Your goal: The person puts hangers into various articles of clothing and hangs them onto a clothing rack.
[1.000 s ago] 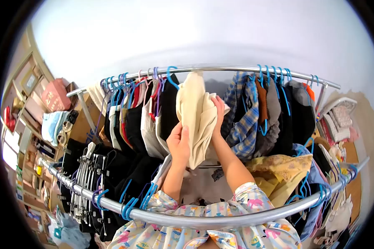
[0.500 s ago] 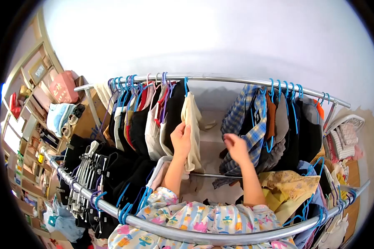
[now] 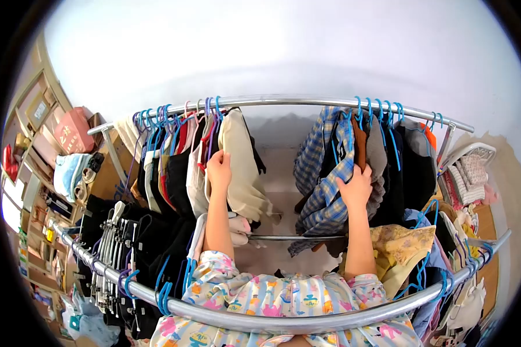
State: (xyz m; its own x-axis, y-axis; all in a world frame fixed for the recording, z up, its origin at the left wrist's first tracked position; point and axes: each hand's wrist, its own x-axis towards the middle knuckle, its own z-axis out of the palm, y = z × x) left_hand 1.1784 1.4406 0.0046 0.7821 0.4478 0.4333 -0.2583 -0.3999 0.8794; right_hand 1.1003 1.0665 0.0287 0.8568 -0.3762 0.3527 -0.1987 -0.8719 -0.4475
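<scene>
A cream garment hangs from the back rail, at the right end of the left group of clothes. My left hand is closed on its left edge. To the right, a blue plaid shirt hangs from the same rail beside a brown garment and a grey one. My right hand is closed on the plaid shirt's right edge, with its fingertips partly hidden in the cloth.
A curved front rail crosses near my body, with clip hangers and black clothes at left and a yellow patterned garment at right. A pink bag stands at far left, folded knits at far right.
The cream garment, earlier bunched up between both hands, now hangs further left on the rail. My right hand has let go of it and moved right onto the plaid shirt.
</scene>
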